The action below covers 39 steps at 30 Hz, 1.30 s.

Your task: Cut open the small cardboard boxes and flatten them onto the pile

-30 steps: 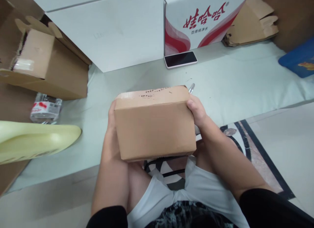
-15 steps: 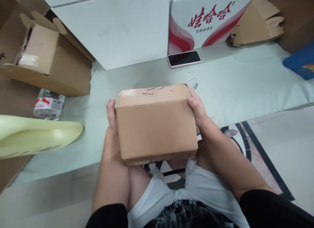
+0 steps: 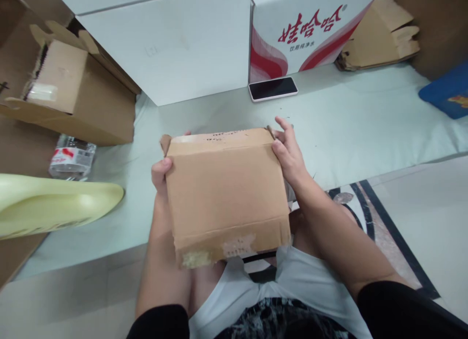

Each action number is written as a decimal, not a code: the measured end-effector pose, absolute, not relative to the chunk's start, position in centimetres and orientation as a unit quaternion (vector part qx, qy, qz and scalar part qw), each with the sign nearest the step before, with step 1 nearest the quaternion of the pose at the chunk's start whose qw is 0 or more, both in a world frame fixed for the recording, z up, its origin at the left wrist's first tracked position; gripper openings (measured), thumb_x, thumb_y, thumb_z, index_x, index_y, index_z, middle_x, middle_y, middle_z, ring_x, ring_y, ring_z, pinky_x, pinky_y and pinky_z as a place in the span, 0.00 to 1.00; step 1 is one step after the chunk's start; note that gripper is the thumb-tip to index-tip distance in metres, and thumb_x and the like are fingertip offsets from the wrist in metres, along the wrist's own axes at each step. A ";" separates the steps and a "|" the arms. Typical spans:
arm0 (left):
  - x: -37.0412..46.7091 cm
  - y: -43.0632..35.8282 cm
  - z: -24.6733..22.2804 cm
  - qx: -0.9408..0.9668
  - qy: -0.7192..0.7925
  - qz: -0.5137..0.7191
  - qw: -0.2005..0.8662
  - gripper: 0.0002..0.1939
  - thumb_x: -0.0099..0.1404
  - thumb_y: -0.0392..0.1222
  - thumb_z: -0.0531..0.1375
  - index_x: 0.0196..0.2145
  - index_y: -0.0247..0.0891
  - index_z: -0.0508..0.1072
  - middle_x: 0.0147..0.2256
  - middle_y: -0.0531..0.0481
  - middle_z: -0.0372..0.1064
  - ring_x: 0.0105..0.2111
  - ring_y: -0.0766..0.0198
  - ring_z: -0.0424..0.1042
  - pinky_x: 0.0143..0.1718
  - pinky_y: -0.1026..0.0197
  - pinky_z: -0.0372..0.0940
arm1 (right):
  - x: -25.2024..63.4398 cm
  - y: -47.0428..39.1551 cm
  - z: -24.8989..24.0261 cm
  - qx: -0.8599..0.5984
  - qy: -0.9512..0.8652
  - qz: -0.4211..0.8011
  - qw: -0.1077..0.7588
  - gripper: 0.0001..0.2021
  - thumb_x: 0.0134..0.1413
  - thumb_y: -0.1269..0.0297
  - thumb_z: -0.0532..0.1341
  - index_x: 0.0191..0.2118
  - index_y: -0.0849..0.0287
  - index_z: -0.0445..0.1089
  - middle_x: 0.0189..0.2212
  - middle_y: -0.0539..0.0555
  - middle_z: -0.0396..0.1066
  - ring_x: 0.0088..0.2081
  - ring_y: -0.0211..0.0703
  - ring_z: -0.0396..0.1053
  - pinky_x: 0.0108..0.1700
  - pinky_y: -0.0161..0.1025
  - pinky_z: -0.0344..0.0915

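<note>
Head view. A pale green, smooth and faintly creased mat [image 3: 365, 120] covers the floor, bordered near the person by light tile and a dark-lined patterned panel [image 3: 380, 222]. Beyond the fingertips stand a large plain white carton [image 3: 175, 47] and a glossy white carton printed with red characters [image 3: 307, 32]; a flat black phone [image 3: 273, 88] with a pale rim lies at their foot. Flattened brown cardboard [image 3: 380, 37] lies past the right fingers, a blue object [image 3: 446, 93] farther out. Outward of the left fingers: an open corrugated box [image 3: 73, 100], a crushed clear bottle with a red label [image 3: 71, 157], and a matte, rounded pale yellow slipper [image 3: 54, 205].

The brown cardboard box [image 3: 226, 193], rectangular with torn tape patches along its near edge, is held above the lap between both hands. The left hand [image 3: 161, 176] curls closed around its left edge; the right hand [image 3: 288, 154] grips the far right corner, fingers partly spread.
</note>
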<state>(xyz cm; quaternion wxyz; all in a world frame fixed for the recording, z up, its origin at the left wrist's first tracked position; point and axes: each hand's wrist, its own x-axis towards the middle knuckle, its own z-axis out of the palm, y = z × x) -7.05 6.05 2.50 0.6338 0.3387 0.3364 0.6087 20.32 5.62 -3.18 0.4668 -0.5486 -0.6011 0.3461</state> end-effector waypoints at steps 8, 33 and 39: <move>-7.4 6.8 2.5 0.272 0.426 0.667 0.547 0.17 0.55 0.58 0.63 0.31 0.42 0.72 0.32 0.50 0.73 0.31 0.59 0.71 0.32 0.57 0.69 | 19.9 5.5 -2.6 -0.507 -0.587 0.340 0.532 0.40 0.61 0.27 0.50 0.67 0.50 0.60 0.72 0.60 0.61 0.74 0.57 0.58 0.72 0.60 0.59; -6.3 8.2 2.7 0.200 0.451 0.717 0.493 0.14 0.58 0.53 0.57 0.27 0.40 0.65 0.26 0.53 0.69 0.28 0.64 0.70 0.30 0.62 0.65 | 18.7 5.0 -1.3 -0.600 -0.592 0.178 0.509 0.17 0.55 0.55 0.61 0.50 0.52 0.68 0.49 0.59 0.78 0.50 0.55 0.77 0.51 0.54 0.75; -7.0 7.9 2.8 0.199 0.402 0.754 0.480 0.18 0.59 0.49 0.57 0.23 0.42 0.51 0.22 0.55 0.62 0.25 0.66 0.65 0.28 0.61 0.62 | 19.9 6.1 -2.6 -0.587 -0.417 0.271 0.639 0.18 0.66 0.44 0.55 0.51 0.51 0.64 0.49 0.57 0.76 0.47 0.47 0.78 0.44 0.45 0.76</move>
